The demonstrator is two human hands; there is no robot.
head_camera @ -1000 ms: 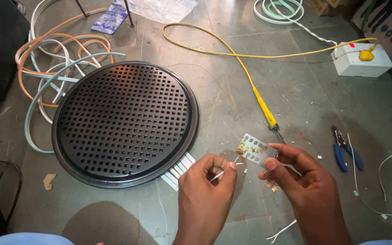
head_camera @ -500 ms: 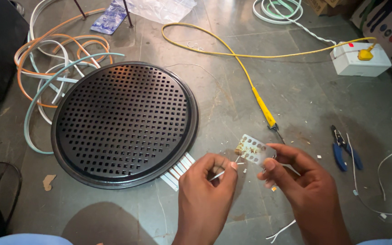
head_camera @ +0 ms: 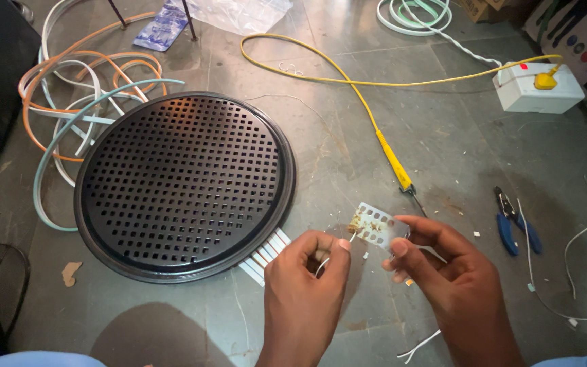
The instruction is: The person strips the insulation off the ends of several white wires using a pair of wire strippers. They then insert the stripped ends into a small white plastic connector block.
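My right hand (head_camera: 443,272) pinches a small pale perforated circuit board (head_camera: 374,225) by its right edge, held above the grey floor. My left hand (head_camera: 307,285) is just left of it, fingers closed on a thin white wire (head_camera: 321,264) whose end reaches toward the board's lower left corner. A yellow-handled soldering iron (head_camera: 394,162) lies on the floor just beyond the board, tip pointing toward my hands.
A black round perforated grille (head_camera: 185,183) lies at the left with white strips (head_camera: 266,255) poking from under it. Coiled cables (head_camera: 69,102) lie far left. Blue-handled pliers (head_camera: 514,224) lie at the right, a white socket box (head_camera: 535,88) with a yellow plug sits far right.
Both hands stay nearly where they were. The board and wire keep the same pose between my fingers.
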